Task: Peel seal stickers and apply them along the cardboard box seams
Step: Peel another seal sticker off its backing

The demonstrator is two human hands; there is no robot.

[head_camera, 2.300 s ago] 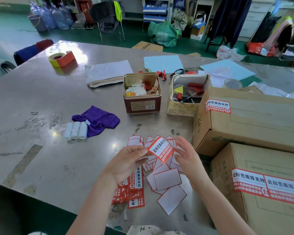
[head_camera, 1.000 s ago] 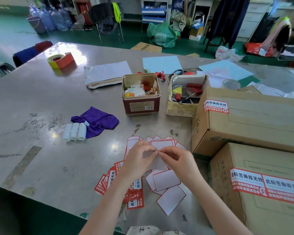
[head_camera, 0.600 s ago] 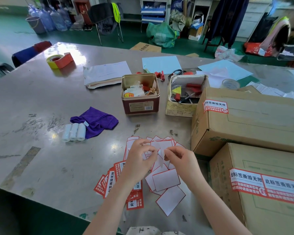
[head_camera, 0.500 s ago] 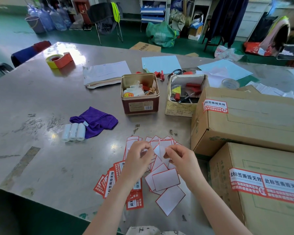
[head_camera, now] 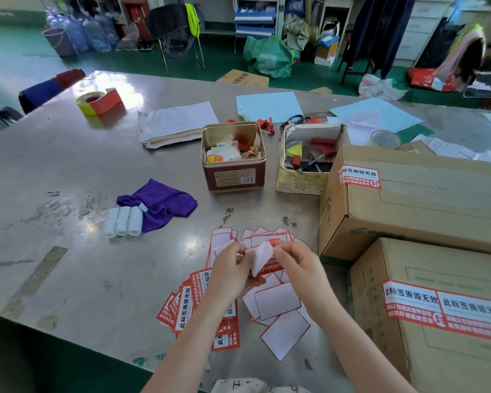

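Both hands meet over the table at about 6 o'clock. The left hand has its grip pinched on the white backing of a seal sticker; the right hand has its grip pinched on the other edge, the red printed face partly peeled below. Unpeeled stickers fan at 7 o'clock beneath the left wrist, spent backings just under the hands. Two cardboard boxes sit at 3 o'clock, each bearing a red seal

Red-white seal sticker half-peeled, curled, above scattered stickers.
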